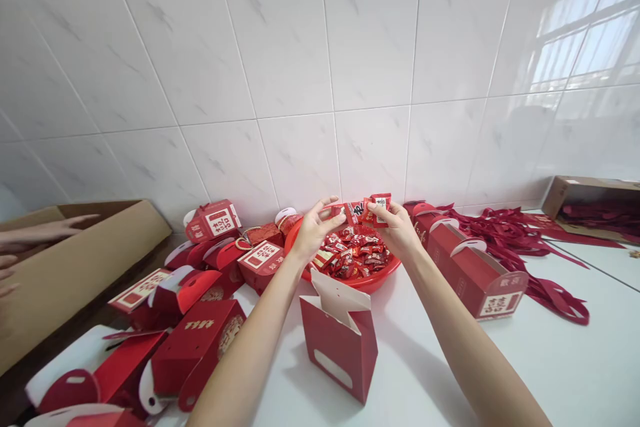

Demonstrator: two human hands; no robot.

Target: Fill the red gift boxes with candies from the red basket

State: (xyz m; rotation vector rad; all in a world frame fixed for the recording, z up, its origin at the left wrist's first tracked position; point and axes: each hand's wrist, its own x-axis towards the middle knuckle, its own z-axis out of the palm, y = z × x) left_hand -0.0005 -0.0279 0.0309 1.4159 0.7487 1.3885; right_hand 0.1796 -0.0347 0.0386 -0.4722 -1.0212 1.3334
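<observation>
Both my hands are raised over a red plastic basket (370, 285) of red-wrapped candies (347, 257). Between the thumb and fingers of my left hand (315, 230) is the end of a red candy packet (353, 212). My right hand (397, 227) pinches a small red packet with a white label (383, 201), which overlaps the other packet. In front of the basket, between my forearms, a red gift box (337, 343) stands upright with its top open. Its inside is hidden.
Several red boxes (200, 340) lie at the left beside a cardboard box (65, 280) with another person's hands (45, 233) at it. More red boxes (465, 270), dark red ribbons (520, 240) and a ribbon-filled carton (565, 197) are at the right. A tiled wall stands behind.
</observation>
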